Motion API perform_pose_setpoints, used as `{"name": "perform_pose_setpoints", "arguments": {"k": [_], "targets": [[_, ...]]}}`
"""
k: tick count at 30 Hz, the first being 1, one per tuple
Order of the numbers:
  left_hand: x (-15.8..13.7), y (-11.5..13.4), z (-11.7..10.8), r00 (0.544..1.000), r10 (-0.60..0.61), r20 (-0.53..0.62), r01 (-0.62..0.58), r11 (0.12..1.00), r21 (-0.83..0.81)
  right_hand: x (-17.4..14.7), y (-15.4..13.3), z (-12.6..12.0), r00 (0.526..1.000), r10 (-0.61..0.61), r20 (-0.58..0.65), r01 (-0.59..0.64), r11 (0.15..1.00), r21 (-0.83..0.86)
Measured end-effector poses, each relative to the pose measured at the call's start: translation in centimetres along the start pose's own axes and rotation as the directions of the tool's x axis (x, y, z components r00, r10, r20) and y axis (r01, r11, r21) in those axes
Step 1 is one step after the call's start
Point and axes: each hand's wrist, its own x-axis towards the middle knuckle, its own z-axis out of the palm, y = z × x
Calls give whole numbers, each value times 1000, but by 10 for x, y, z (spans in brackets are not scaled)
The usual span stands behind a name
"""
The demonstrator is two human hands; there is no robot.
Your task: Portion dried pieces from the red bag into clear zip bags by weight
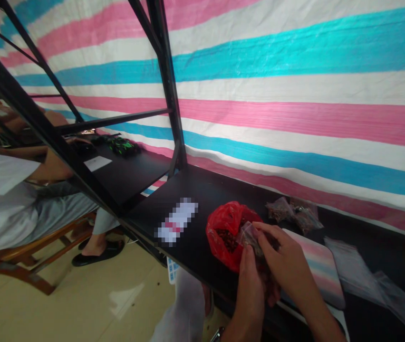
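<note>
Both of my hands are closed on a small clear zip bag [248, 233] with brown bits inside. My left hand [250, 280] grips it from below, and my right hand [283, 249] pinches its top edge. Just behind the bag stands an open red plastic bag [224, 218] holding many small reddish-brown pieces. Under my right forearm lies a flat, shiny scale-like device [322, 268] that reflects the striped sheet. Several filled zip bags [295, 213] lie beyond my right hand. Flat clear bags [355, 270] rest to the right of the device.
The black table [195, 190] runs along a striped plastic sheet [295, 118]. A black metal frame [168, 95] rises at the left. A blurred-out white item [177, 221] lies on the table. Another person [6, 180] sits on a wooden chair [42, 275] at the far left.
</note>
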Motion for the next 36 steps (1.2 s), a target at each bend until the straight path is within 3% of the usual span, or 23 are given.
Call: {"name": "perform_pose_setpoints", "arguments": {"k": [8, 11, 13, 16, 18, 21, 24, 26, 30, 36], "targets": [[-11, 0, 1, 994, 108, -21, -98, 956, 276, 3, -2, -16, 996, 82, 33, -84, 995, 53], [-20, 12, 8, 964, 265, 1, -237, 859, 453, 3, 1, -31, 997, 56, 48, -59, 996, 65], [-26, 23, 14, 904, 401, 146, -407, 705, 581, 2, 6, -46, 999, 16, 41, -19, 998, 65], [-27, 32, 23, 815, 426, 392, -571, 480, 666, -3, 14, -70, 999, -20, 40, 17, 997, 72], [-24, 33, 27, 789, 384, 480, -604, 343, 719, -7, 20, -85, 998, -27, 54, 24, 997, 68], [-14, 26, 28, 745, 388, 542, -611, 70, 789, -13, 29, -102, 999, -21, 50, 20, 999, 27], [-4, 18, 27, 646, 462, 607, -600, -183, 779, -15, 44, -109, 1000, 10, 17, -9, 999, -49], [2, 15, 27, 568, 519, 638, -597, -274, 754, -16, 58, -108, 999, 29, -42, -33, 994, -106], [12, 15, 29, 461, 630, 626, -589, -310, 746, -19, 83, -101, 952, -10, -305, -60, 974, -218], [21, 17, 30, 395, 719, 571, -592, -277, 757, -11, 104, -116, 764, -71, -642, -86, 974, -210]]}}
